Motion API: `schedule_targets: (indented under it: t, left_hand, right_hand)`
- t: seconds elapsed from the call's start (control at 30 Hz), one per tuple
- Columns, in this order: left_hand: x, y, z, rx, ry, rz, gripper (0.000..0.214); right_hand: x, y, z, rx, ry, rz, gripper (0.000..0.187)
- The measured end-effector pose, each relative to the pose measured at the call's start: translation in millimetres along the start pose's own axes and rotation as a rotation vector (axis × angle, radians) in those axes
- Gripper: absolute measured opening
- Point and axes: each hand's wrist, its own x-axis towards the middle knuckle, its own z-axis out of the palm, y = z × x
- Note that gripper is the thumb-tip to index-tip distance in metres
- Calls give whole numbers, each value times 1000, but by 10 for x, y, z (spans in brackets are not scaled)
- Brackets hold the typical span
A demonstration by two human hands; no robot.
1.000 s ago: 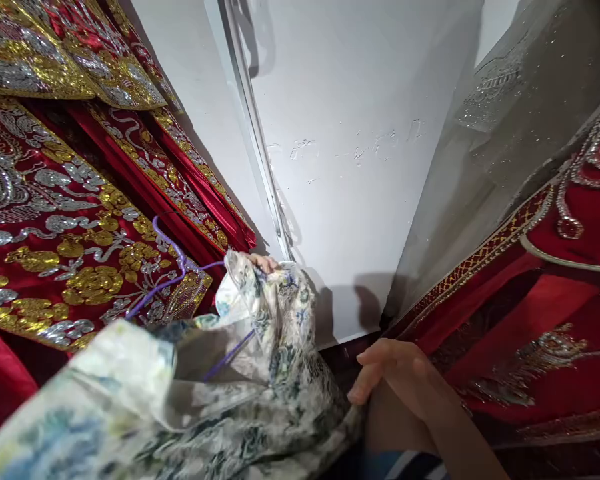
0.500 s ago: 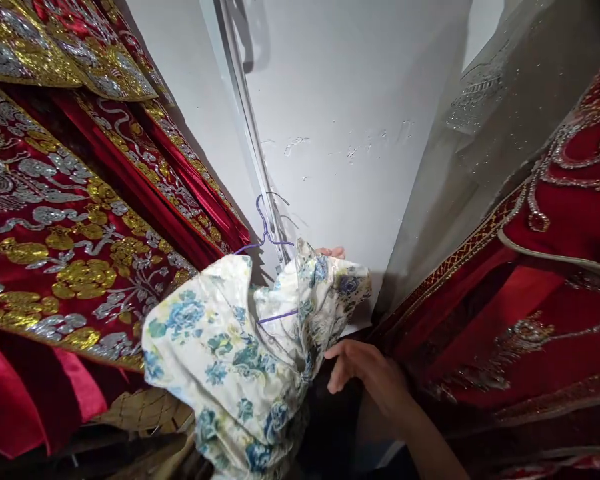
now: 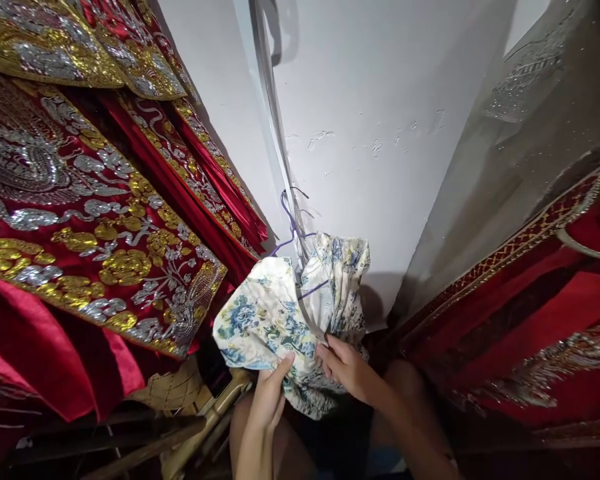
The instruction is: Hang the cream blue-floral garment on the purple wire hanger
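Obs., head view; floral garment (image 3: 273,317) – white cloth with blue and green flowers – hangs bunched on a purple wire hanger (image 3: 291,225); the hanger's hook sits high against the strip (image 3: 275,133) running down the corner of the white wall (image 3: 380,87); one hanger arm shows as a purple line across the open neck of the garment.

Grip: both hands come up from below and meet at the garment's lower edge; the cloth lies above and between them.
- left hand (image 3: 269,395): fingers straight and held together, tips pressed flat against the lower front of the cloth; thumb hidden behind the fabric, so cannot tell whether it pinches.
- right hand (image 3: 346,368): fingers curled, pinching a fold of the cloth at the lower right; just beside the left fingertips, not touching them as far as can be seen.

Surroundings: red garments with gold and silver embroidery (image 3: 80,200) hang in layers on the left, their nearest hem just beside the floral cloth; a red embroidered garment (image 3: 555,293) on the right, with a grey sheer cover (image 3: 530,133) above it, well apart from the hands.

Containers: a woven cane piece (image 3: 173,390) below left, beside wooden slats (image 3: 215,413); too dark to tell whether it holds anything.
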Motion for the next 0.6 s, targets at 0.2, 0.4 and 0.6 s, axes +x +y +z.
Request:
schedule_targets:
  t: [0.2,0.4,0.6]
  left_hand:
    - [19,-55,76,-83,-15,-98,58]
    - [-2,-57,286,-101,-105,-87,63]
    - [276,-236,60,48,461,395,38]
  right_hand:
    - [61,328,55,133,345,-5,33]
    - [27,304,50,245,72,125,43]
    - [-75,184,-60,235,220,123,38]
